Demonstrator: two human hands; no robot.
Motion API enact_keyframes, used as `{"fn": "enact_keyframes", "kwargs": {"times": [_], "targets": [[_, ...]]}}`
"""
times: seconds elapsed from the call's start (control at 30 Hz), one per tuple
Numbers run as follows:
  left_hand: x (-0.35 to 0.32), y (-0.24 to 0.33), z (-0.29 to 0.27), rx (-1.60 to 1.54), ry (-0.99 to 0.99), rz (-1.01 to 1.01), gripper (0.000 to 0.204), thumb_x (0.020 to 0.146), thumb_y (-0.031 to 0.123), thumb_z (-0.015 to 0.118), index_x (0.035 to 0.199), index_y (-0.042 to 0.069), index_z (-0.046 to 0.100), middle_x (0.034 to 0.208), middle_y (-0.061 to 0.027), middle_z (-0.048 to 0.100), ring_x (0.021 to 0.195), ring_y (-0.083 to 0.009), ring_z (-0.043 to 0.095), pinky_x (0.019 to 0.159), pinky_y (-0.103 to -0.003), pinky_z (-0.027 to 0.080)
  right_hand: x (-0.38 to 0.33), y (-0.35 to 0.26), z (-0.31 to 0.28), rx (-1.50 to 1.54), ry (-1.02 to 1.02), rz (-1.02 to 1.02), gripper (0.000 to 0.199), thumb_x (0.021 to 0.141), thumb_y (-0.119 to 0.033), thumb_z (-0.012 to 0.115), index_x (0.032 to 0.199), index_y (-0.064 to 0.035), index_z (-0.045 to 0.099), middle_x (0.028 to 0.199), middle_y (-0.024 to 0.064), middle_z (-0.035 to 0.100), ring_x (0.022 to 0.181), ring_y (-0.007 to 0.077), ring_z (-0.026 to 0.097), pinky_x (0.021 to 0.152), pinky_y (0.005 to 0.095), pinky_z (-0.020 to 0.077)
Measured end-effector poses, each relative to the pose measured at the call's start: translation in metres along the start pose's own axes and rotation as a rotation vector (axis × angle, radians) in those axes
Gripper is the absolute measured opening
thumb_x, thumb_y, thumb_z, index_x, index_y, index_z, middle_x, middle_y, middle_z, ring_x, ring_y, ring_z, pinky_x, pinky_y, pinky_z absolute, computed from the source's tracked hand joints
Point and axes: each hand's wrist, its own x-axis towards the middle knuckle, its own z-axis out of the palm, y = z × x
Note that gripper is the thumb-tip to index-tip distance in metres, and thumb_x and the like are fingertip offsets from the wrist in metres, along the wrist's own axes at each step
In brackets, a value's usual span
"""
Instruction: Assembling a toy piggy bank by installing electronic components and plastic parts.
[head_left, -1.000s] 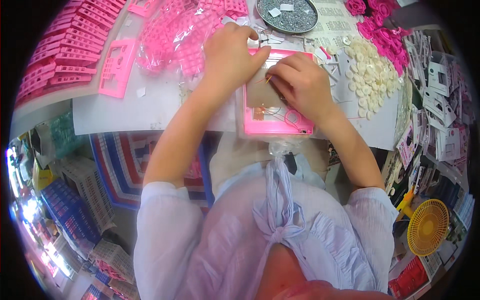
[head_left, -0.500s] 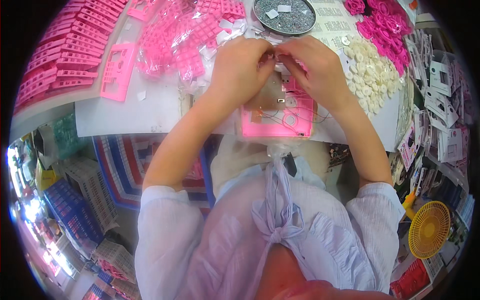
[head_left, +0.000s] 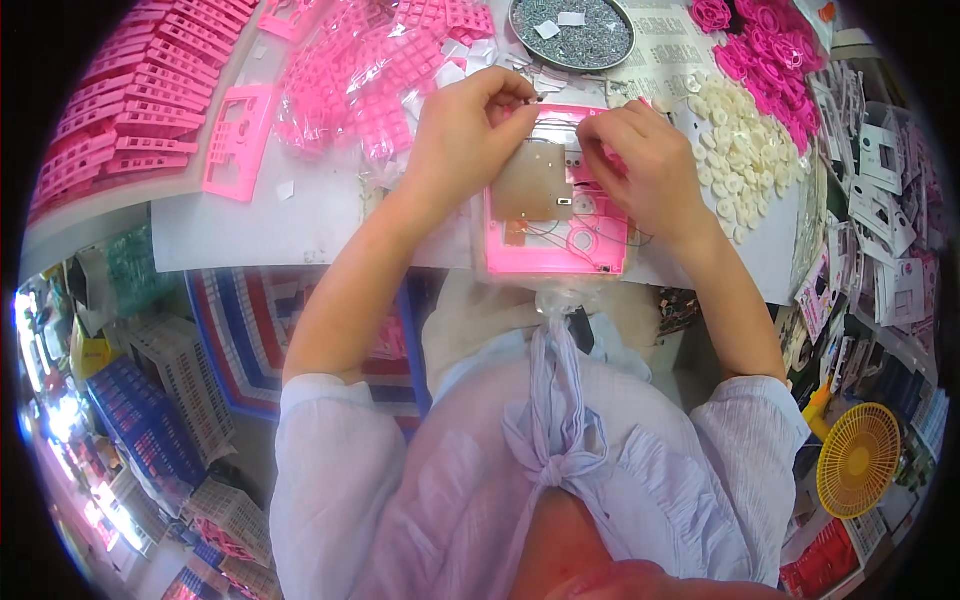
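Note:
A pink plastic casing [head_left: 498,258] lies open at the table's front edge, with a flat grey-brown board [head_left: 527,182] over its left part. Thin wires [head_left: 640,238] loop across its right side and out past the edge. My left hand [head_left: 462,135] is at the casing's far left corner, thumb and forefinger pinched on a tiny dark piece too small to name. Over the casing's right side, my right hand [head_left: 648,165] has its fingers curled together; what they hold, if anything, is hidden.
Beyond the casing stands a round tray [head_left: 590,62] of small metal bits. White round parts [head_left: 745,160] and bright pink coils [head_left: 770,60] are heaped right. Bagged pink keypads [head_left: 375,90], a pink frame [head_left: 240,145] and stacked pink parts [head_left: 140,110] lie left.
My hands have drawn apart, the left slightly left and the right slightly right. More of the board and the casing's far edge now show between them.

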Motion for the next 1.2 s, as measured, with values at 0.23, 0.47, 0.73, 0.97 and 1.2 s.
{"fn": "enact_keyframes", "kwargs": {"times": [0.23,0.47,0.73,0.97,1.2], "targets": [[0.015,0.01,-0.013,0.45,-0.065,0.562,0.011,0.08,0.013,0.072,0.087,0.009,0.065,0.091,-0.0028,0.066,0.096,-0.0211,0.063,0.09,-0.039,0.044,0.004,0.002,-0.004,0.018,-0.127,0.2,0.008,0.084,-0.01,0.068,0.089,-0.0053,0.064,0.077,0.012,0.064,0.077,0.0318,0.064,0.067,0.0434,0.0516],[0.031,0.014,-0.015,0.462,-0.337,0.63,0.01,0.083,0.017,0.072,0.09,0.011,0.067,0.096,-0.0038,0.068,0.099,-0.0248,0.061,0.102,-0.05,0.035,0.011,-0.01,-0.012,-0.2,-0.386,0.114,0.009,0.082,-0.01,0.067,0.084,-0.0016,0.065,0.077,0.0163,0.068,0.078,0.0342,0.069,0.069,0.0458,0.0542],[0.017,0.016,0.004,0.562,-0.307,0.427,0.01,0.09,0.019,0.069,0.094,0.01,0.071,0.086,-0.0064,0.067,0.097,-0.0253,0.064,0.108,-0.057,0.03,-0.01,-0.032,-0.022,0.166,-0.366,0.471,0.012,0.084,-0.013,0.067,0.083,-0.0004,0.067,0.07,0.0171,0.069,0.065,0.035,0.068,0.065,0.0449,0.0549],[0.012,0.025,0.0,0.621,-0.364,0.403,0.009,0.088,0.018,0.071,0.094,0.012,0.073,0.085,-0.0041,0.069,0.1,-0.0247,0.064,0.109,-0.061,0.029,-0.016,-0.046,-0.02,0.254,-0.286,0.574,0.013,0.085,-0.013,0.068,0.087,-0.0001,0.068,0.071,0.0165,0.07,0.065,0.0337,0.069,0.064,0.043,0.0551],[0.019,0.025,0.005,0.712,-0.344,0.465,0.006,0.084,0.019,0.074,0.084,0.013,0.073,0.085,0.0003,0.069,0.102,-0.022,0.063,0.109,-0.063,0.029,-0.023,-0.045,-0.01,0.291,-0.291,0.553,0.013,0.084,-0.012,0.069,0.088,0.0005,0.067,0.073,0.0183,0.07,0.068,0.0347,0.071,0.065,0.0429,0.0555]]}}
